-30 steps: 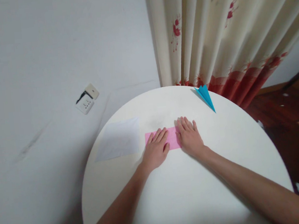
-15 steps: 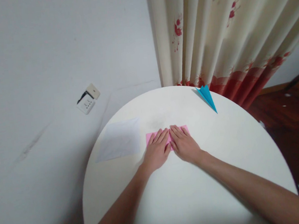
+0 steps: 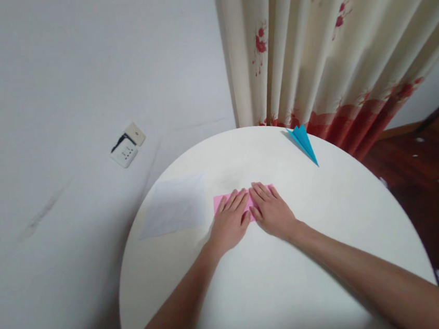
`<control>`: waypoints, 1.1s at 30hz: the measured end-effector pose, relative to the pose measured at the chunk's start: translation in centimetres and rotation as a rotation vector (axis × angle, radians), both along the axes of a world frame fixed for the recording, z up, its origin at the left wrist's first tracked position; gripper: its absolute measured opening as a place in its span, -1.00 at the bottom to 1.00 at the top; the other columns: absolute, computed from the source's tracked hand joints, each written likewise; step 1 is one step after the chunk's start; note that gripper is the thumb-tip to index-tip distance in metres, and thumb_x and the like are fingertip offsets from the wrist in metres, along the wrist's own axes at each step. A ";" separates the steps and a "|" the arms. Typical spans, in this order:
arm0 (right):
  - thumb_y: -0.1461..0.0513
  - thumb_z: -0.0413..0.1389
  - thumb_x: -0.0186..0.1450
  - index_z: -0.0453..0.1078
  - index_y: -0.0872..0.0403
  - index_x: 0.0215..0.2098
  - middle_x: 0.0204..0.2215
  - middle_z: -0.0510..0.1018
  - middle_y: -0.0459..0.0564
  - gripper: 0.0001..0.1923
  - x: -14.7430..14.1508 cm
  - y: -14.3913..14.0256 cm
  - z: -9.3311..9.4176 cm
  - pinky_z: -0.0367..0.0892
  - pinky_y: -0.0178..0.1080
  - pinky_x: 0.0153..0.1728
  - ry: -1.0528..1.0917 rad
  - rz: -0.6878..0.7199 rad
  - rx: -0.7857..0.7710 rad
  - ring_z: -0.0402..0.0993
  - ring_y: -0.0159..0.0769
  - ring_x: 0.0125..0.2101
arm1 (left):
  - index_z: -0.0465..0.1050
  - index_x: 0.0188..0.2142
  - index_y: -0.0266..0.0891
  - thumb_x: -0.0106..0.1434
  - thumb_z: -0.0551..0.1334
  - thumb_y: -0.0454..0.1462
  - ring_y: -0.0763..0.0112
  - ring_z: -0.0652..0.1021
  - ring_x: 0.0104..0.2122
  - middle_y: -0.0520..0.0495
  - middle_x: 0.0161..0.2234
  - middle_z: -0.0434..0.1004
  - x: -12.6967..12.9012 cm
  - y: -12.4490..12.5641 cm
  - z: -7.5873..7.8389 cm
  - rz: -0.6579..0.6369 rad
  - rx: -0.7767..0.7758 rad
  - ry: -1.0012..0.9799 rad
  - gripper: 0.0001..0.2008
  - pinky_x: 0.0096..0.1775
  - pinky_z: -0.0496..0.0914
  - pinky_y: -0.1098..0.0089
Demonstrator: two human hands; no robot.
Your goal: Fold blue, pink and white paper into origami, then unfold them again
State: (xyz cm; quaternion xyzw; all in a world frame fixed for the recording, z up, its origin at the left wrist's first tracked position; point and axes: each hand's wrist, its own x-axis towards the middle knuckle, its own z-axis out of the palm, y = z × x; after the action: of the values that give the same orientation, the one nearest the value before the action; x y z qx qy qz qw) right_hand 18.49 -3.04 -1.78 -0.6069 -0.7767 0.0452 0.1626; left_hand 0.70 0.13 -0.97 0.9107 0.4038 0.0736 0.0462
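In the head view, the left hand (image 3: pixel 229 222) and right hand (image 3: pixel 272 213) lay flat, fingers extended, on a pink rectangular paper (image 3: pixel 249 202) atop the round white table (image 3: pixel 263 280), likely pressing it smooth. From it, a blue folded-paper dart (image 3: pixel 304 144) sat at two o'clock, a white sheet (image 3: pixel 174 205) at nine.

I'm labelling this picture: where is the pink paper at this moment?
In the head view, the pink paper lies on the round white table, partly covered by the left hand and right hand, just right of the pale sheet.
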 end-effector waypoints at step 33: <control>0.30 -0.20 0.43 0.08 0.37 0.35 0.38 0.08 0.28 -0.44 0.4 0.3 -0.1 -0.04 0.07 0.32 0.044 -0.136 -0.001 -0.06 -0.01 0.38 | 0.00 0.39 -0.14 0.49 -0.10 -0.12 0.24 0.01 0.40 -0.03 0.42 -0.03 -0.3 0.0 -0.3 -0.020 0.036 0.022 -0.47 0.36 -0.02 0.05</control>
State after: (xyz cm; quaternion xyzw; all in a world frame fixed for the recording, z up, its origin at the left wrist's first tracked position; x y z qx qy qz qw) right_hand 18.91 -2.75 -1.86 -0.6571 -0.7300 0.0478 0.1819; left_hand 0.39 0.13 -1.28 0.9161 0.3938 0.0706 0.0261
